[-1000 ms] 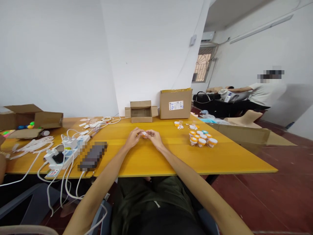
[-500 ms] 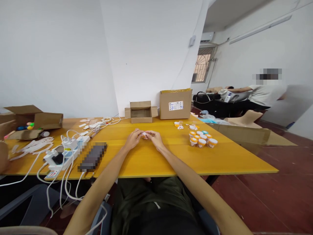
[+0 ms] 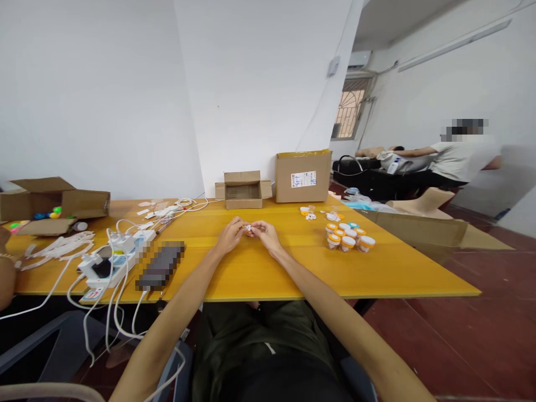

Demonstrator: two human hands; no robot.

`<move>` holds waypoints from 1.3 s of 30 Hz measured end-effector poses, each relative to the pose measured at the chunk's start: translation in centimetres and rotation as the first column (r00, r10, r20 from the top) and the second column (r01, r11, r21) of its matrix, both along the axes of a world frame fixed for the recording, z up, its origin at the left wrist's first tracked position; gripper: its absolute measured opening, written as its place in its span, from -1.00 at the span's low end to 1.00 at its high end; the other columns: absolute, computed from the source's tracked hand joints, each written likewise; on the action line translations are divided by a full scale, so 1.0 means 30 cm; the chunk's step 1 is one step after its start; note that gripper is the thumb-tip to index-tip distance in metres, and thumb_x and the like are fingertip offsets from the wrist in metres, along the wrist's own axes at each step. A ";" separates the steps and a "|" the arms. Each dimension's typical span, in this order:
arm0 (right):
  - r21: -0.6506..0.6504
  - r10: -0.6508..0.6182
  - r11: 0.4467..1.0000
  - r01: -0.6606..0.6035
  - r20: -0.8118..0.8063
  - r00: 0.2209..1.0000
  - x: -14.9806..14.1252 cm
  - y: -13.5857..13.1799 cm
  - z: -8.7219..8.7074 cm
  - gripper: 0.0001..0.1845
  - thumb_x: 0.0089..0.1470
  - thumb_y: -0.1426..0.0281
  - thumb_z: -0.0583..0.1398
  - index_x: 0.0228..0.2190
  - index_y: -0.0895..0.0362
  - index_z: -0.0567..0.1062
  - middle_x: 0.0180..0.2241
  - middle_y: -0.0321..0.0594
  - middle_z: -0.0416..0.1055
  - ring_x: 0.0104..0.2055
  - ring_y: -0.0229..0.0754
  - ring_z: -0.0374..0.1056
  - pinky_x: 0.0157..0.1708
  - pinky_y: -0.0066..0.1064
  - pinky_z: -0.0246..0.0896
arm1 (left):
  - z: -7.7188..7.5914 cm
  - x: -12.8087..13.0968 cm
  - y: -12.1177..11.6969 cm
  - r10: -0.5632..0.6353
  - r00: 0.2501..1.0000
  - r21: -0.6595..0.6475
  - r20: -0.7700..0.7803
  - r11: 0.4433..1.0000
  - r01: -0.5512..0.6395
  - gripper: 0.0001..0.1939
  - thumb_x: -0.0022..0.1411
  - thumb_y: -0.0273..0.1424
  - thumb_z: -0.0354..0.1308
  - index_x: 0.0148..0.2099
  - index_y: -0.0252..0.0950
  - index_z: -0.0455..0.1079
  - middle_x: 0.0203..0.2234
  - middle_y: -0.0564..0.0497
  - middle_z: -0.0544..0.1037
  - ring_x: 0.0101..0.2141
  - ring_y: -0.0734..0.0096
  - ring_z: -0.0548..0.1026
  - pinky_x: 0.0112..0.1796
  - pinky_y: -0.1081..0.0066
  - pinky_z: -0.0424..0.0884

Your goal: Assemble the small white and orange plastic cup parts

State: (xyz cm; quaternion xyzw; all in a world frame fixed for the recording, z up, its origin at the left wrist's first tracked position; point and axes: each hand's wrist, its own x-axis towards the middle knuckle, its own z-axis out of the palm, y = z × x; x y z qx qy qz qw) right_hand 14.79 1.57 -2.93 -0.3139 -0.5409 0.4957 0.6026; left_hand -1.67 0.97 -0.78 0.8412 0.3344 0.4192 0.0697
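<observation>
Over the middle of the table, a small jar (image 3: 249, 229) with white bits showing at its top sits between my two hands. My left hand (image 3: 229, 237) has its fingers curled around the jar's left side. At the jar's right side and top, the fingers of my right hand (image 3: 267, 237) are pinched together; what they hold is too small to tell. Off to the right stands a cluster of small clear jars (image 3: 347, 244) with orange and white lids, one of them teal. Behind these lie loose white and orange pieces (image 3: 310, 216).
An open small carton (image 3: 243, 204) and a larger closed cardboard box (image 3: 301, 187) stand against the wall. On the left are a power strip (image 3: 121, 259) with cables, a phone (image 3: 161, 265) and an open box (image 3: 86, 204) of colourful balls. Another person (image 3: 464, 159) sits at the far right.
Both hands stay around the jar, with only slight finger movement. The view has turned a little. At the left edge, another person's arm reached toward the open box, then drew back.
</observation>
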 end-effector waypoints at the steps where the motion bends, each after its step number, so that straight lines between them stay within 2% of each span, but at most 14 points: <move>1: -0.003 0.000 1.000 0.000 -0.002 1.000 0.000 -0.001 0.001 -0.70 -0.28 0.21 0.39 -0.50 0.08 0.46 -0.49 -0.24 0.53 -0.41 -0.12 0.47 -0.31 -0.25 0.44 | 0.002 0.001 -0.002 -0.008 1.000 -0.006 -0.004 1.000 0.008 -0.77 0.36 -0.41 0.03 -0.08 -0.19 0.51 -0.27 -0.03 0.50 -0.27 0.33 0.45 -0.19 0.35 0.42; 9: -0.007 0.010 1.000 -0.010 0.017 1.000 0.002 -0.002 0.005 -0.68 -0.27 0.20 0.40 -0.48 0.07 0.44 -0.48 -0.27 0.51 -0.41 -0.14 0.46 -0.30 -0.26 0.44 | 0.003 0.006 0.000 -0.018 0.999 -0.029 0.043 0.999 0.019 -0.83 0.33 -0.38 0.09 -0.15 -0.21 0.52 -0.36 -0.01 0.52 -0.32 0.35 0.46 -0.23 0.35 0.43; 16: 0.011 -0.008 1.000 0.008 0.031 0.999 0.001 0.000 0.007 -0.70 -0.27 0.22 0.39 -0.48 0.07 0.47 -0.46 -0.26 0.52 -0.40 -0.16 0.44 -0.27 -0.27 0.42 | -0.003 0.014 0.015 -0.031 0.982 -0.117 0.186 0.992 0.054 -0.86 0.25 -0.35 0.19 -0.19 -0.23 0.55 -0.36 -0.02 0.54 -0.33 0.38 0.49 -0.25 0.37 0.45; 24: 0.032 -0.053 0.998 0.051 0.052 0.997 0.005 0.005 0.002 -0.72 -0.27 0.22 0.38 -0.49 0.08 0.50 -0.44 -0.25 0.52 -0.34 -0.15 0.43 -0.27 -0.31 0.40 | -0.008 0.018 0.027 -0.034 0.921 -0.350 0.388 0.919 0.181 -0.77 0.10 -0.25 0.32 -0.26 -0.29 0.54 -0.37 -0.03 0.60 -0.35 0.34 0.56 -0.23 0.33 0.49; 32: 0.027 -0.028 0.999 0.028 0.017 0.999 -0.002 -0.013 0.018 -0.67 -0.32 0.18 0.41 -0.50 0.08 0.49 -0.46 -0.26 0.51 -0.39 -0.17 0.43 -0.29 -0.30 0.40 | -0.005 0.014 0.028 -0.002 0.895 -0.405 0.445 0.891 0.203 -0.74 0.02 -0.26 0.36 -0.28 -0.30 0.52 -0.35 -0.04 0.62 -0.31 0.30 0.58 -0.19 0.30 0.51; 39: 0.026 -0.009 1.000 0.008 0.030 1.000 -0.005 -0.015 0.023 -0.69 -0.32 0.24 0.41 -0.48 0.08 0.49 -0.46 -0.26 0.52 -0.40 -0.17 0.45 -0.26 -0.28 0.41 | 0.004 0.017 0.022 0.014 0.875 -0.432 0.484 0.873 0.225 -0.70 -0.03 -0.21 0.40 -0.32 -0.30 0.50 -0.39 -0.03 0.61 -0.33 0.31 0.57 -0.19 0.31 0.49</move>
